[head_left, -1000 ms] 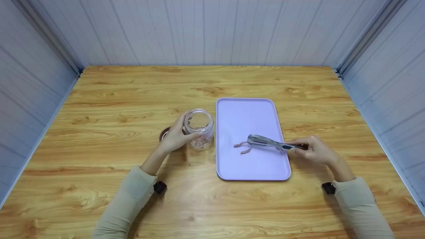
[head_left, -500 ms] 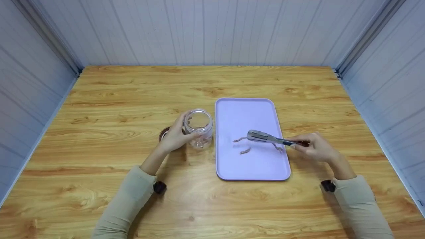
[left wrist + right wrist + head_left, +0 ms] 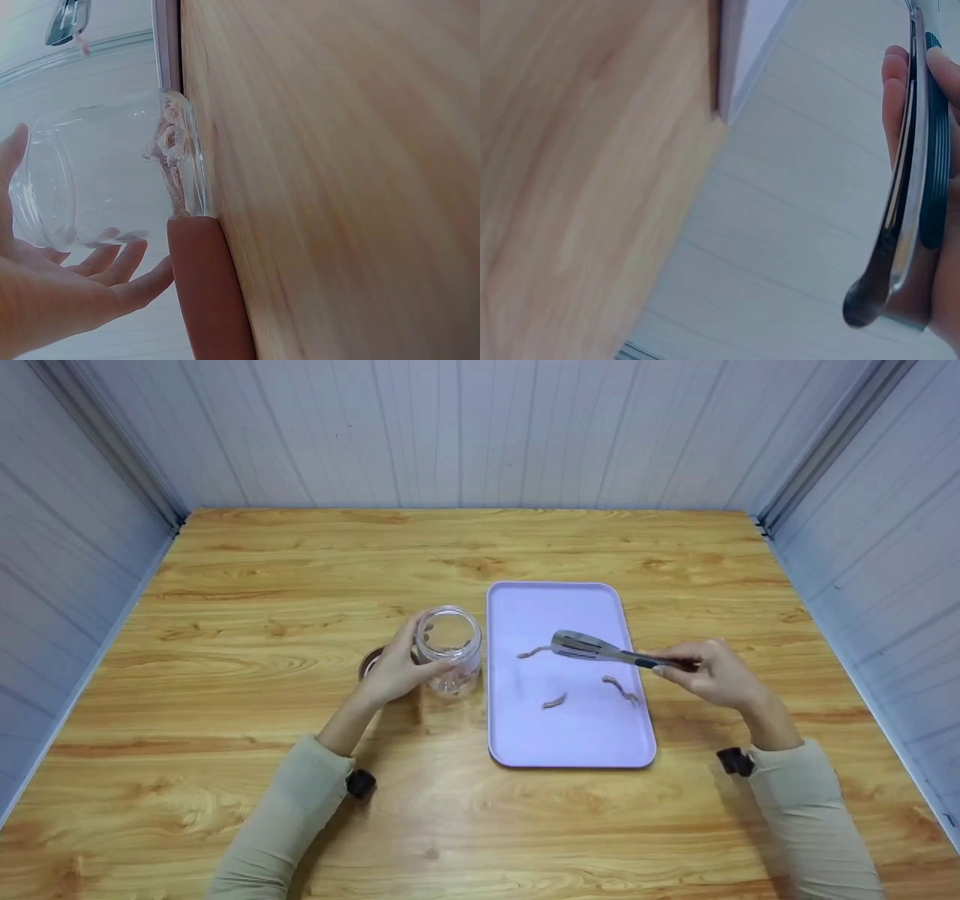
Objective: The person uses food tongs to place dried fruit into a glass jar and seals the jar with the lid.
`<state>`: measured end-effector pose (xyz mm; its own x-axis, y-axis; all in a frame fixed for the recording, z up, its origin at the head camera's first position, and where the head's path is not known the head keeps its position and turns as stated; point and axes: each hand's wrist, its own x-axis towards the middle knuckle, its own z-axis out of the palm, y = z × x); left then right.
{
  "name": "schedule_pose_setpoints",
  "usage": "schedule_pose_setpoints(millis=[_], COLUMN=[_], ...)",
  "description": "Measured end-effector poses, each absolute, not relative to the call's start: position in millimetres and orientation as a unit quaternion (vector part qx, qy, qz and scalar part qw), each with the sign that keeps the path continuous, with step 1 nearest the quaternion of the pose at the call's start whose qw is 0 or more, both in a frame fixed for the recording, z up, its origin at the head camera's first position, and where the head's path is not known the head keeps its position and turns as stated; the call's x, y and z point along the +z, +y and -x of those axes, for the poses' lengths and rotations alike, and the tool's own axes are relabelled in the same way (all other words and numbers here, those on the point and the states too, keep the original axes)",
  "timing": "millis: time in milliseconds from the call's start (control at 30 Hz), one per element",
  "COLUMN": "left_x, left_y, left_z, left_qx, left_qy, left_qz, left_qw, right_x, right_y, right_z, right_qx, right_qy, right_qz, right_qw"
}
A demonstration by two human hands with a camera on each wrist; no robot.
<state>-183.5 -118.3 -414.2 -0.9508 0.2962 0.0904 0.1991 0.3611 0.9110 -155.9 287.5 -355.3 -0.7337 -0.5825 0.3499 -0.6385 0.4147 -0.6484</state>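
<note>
Right of the tray (image 3: 555, 611), the right hand (image 3: 709, 671) grips tongs (image 3: 589, 646), a brown strip (image 3: 531, 652) between their tips; two loose strips (image 3: 553, 702) lie on the tray's near half. To its left, the left hand (image 3: 391, 673) clasps a jar (image 3: 460, 676) with strips inside, beside a lid (image 3: 206, 292).

No readable text, label, brand, number or sign on anything in any view.
</note>
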Motion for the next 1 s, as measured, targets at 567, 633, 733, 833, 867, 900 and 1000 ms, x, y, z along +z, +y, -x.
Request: schedule_pose_setpoints(millis=[567,633,733,833,867,900,1000], left_x=[-412.0,-412.2,-411.9,-411.9,-412.0,-412.2,-412.3], left_y=[-117.5,-117.6,-117.8,-117.8,-117.9,-117.9,-118.2], left_z=[183.2,183.2,182.8,182.6,182.7,182.9,183.4], left_qx=[0.546,0.55,0.553,0.552,0.552,0.551,0.547], left_qy=[0.821,0.817,0.815,0.815,0.816,0.816,0.82], left_qz=[-0.164,-0.17,-0.173,-0.171,-0.17,-0.17,-0.164], left_qw=[0.032,0.029,0.028,0.03,0.032,0.032,0.033], right_x=[-326.1,-324.1,-320.5,-316.6,-315.4,-314.3,-311.5], right_y=[256.8,252.3,245.5,238.6,236.1,233.6,226.1], right_z=[172.0,173.5,175.1,176.0,176.2,176.4,177.3], right_qx=[0.389,0.39,0.389,0.387,0.387,0.385,0.378], right_qy=[-0.808,-0.805,-0.807,-0.809,-0.808,-0.807,-0.804], right_qz=[-0.432,-0.436,-0.433,-0.433,-0.435,-0.44,-0.451], right_qw=[0.094,0.101,0.102,0.092,0.09,0.09,0.091])
